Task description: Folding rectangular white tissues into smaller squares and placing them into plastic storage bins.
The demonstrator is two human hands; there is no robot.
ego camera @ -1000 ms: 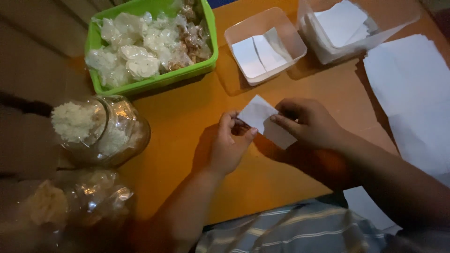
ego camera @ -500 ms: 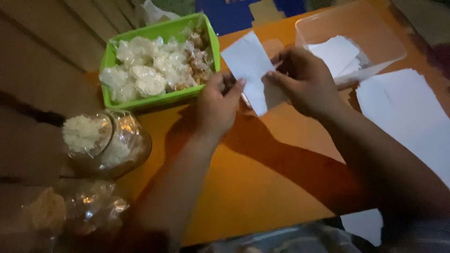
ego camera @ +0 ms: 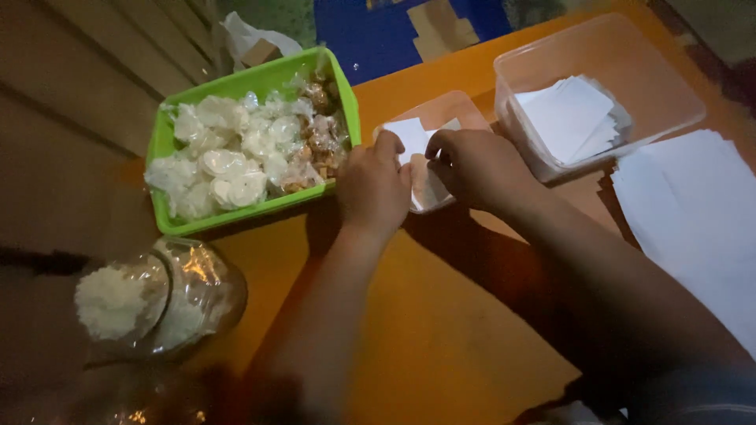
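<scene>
Your left hand (ego camera: 375,187) and right hand (ego camera: 472,167) both pinch a paper slip (ego camera: 411,138): light, limp, creasable; hold its edges.

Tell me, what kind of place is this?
Probably a home snack-packing spot: an orange table holds a green tray of wrapped sweets, a clear jar, and tubs of cut white paper under both hands.

L hand (ego camera: 373,187) & R hand (ego camera: 475,167) close together, fingers curled
</scene>
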